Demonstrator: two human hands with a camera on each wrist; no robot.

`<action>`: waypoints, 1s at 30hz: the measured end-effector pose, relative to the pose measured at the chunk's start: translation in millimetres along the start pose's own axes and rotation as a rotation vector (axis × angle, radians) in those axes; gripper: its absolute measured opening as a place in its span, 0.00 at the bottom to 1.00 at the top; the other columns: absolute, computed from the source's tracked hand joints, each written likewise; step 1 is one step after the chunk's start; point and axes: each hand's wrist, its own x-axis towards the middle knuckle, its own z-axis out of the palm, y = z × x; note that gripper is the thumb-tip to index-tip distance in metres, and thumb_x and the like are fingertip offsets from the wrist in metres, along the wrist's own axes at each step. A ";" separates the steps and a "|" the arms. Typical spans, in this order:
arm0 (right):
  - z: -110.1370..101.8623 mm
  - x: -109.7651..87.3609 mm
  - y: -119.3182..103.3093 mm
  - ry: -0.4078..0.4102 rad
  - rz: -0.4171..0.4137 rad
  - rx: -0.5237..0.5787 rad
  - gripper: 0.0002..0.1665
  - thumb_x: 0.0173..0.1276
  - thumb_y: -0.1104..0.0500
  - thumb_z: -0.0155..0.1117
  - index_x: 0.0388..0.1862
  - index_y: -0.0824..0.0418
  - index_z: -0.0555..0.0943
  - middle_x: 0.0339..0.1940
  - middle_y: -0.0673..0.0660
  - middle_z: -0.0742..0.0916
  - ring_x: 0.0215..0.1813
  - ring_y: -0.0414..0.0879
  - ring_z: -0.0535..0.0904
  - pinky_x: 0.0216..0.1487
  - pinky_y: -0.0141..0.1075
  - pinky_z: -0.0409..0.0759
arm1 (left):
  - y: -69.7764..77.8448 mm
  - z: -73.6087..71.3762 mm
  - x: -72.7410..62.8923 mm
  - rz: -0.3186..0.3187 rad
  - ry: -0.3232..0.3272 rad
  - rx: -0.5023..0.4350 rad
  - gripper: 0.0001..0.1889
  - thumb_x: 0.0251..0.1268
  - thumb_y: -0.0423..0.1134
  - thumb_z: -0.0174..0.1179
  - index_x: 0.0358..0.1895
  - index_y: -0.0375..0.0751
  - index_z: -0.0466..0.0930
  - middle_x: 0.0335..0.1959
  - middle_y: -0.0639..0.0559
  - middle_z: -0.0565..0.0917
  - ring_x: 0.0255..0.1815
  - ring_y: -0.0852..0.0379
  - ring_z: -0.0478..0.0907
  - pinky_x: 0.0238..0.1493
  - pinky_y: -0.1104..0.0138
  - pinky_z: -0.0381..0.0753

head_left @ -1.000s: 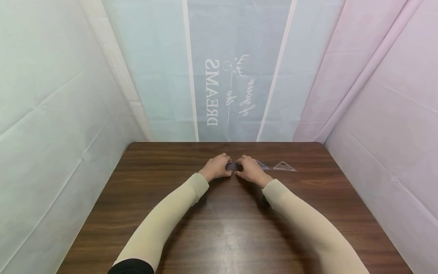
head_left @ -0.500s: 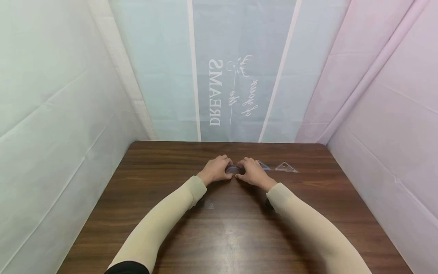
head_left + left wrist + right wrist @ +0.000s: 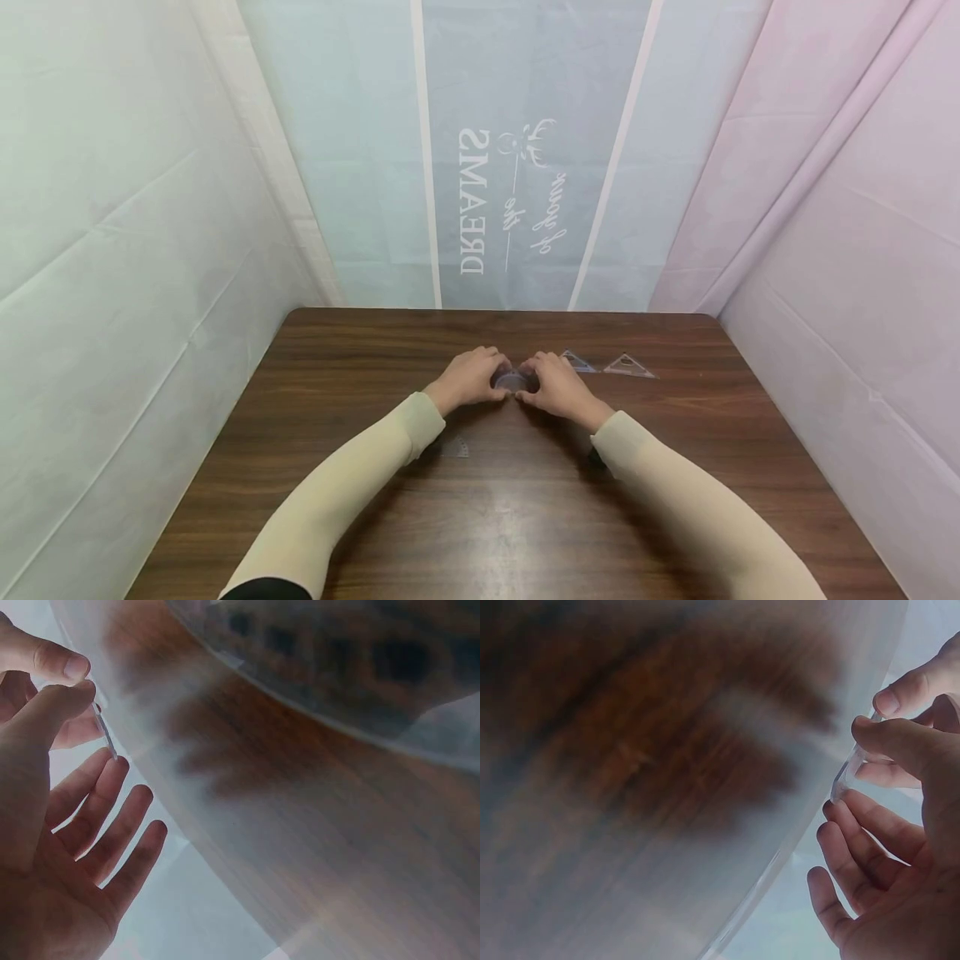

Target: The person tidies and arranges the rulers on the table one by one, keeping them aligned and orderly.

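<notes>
A small clear plastic protractor (image 3: 512,382), with a curved far edge, is held between both hands near the far side of the table. My left hand (image 3: 472,377) pinches its left end between thumb and fingertips. Its right end is pinched the same way by my right hand (image 3: 557,385). In the left wrist view the protractor (image 3: 109,736) appears nearly edge-on, with the lower fingers of the left hand (image 3: 79,817) spread. The right wrist view also has it as a thin clear strip (image 3: 847,769) at the fingertips of the right hand (image 3: 889,847).
Just right of the right hand lies a bluish clear set square (image 3: 577,362), with another clear set square (image 3: 630,366) beside it. A transparent piece with scale marks (image 3: 462,448) lies near the left forearm. Hanging cloth (image 3: 525,100) surrounds the brown wooden table (image 3: 360,350).
Both hands have drawn slightly toward the person, and more of the protractor's face shows between them. More of the bluish set square is uncovered beside the right hand.
</notes>
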 end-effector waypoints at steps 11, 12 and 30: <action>0.1 -12.6 -8.5 0.000 -0.015 -0.010 0.28 0.66 0.49 0.82 0.58 0.64 0.87 0.49 0.57 0.87 0.51 0.54 0.81 0.55 0.53 0.75 | 4.4 0.0 -12.0 0.041 -0.012 0.030 0.24 0.69 0.58 0.74 0.61 0.50 0.85 0.51 0.56 0.84 0.49 0.57 0.80 0.50 0.62 0.82; -0.1 -13.4 -9.3 0.000 -0.019 -0.008 0.28 0.66 0.49 0.82 0.58 0.63 0.87 0.49 0.57 0.87 0.50 0.53 0.81 0.55 0.53 0.75 | 4.6 -0.3 -12.9 0.044 -0.009 0.031 0.24 0.68 0.58 0.74 0.61 0.50 0.86 0.51 0.56 0.84 0.49 0.57 0.80 0.50 0.62 0.82; -1.5 -32.3 -23.6 0.014 -0.067 -0.001 0.29 0.62 0.49 0.85 0.56 0.64 0.87 0.48 0.55 0.87 0.52 0.52 0.83 0.57 0.53 0.77 | 10.0 -2.6 -35.2 0.104 -0.016 0.055 0.27 0.68 0.61 0.73 0.63 0.51 0.85 0.53 0.58 0.84 0.49 0.59 0.79 0.51 0.62 0.82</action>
